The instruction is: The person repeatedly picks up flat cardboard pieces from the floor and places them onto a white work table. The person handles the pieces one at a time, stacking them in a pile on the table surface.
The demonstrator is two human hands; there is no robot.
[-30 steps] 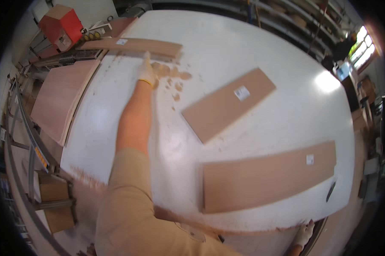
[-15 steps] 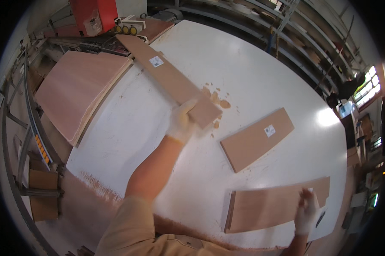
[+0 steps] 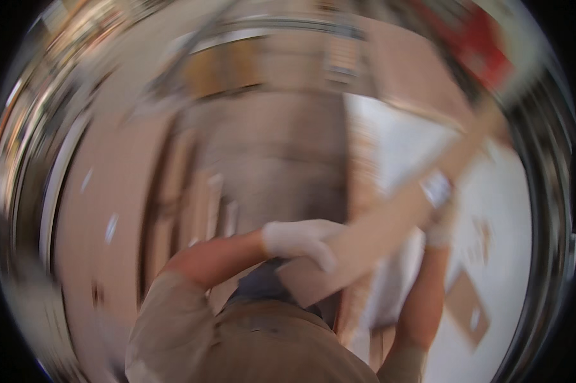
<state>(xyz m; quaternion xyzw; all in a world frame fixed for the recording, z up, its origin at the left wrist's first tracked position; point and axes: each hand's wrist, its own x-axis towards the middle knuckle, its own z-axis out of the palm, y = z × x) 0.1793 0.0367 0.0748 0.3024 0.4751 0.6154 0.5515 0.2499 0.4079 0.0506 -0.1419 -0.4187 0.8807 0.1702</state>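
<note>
The board, a long brown plank with a white label on its face, runs slantwise from the lower middle of the view up toward the upper right, raised off the white table and held by both hands. The left hand, in a white glove, is clenched over the board's near end, fingers curled on its upper face, the bare forearm bent in from the left. The right hand, gloved too, grips the board farther along, just under the label, its forearm rising from the lower edge. The whole view is heavily blurred, so finer detail of the grips cannot be told. On the table, below and to the right of the right arm, lies a smaller brown panel with a white label, well apart from the board. Left of the table stand stacks of brown boards, smeared beyond telling. A red shape shows at the upper right.
</note>
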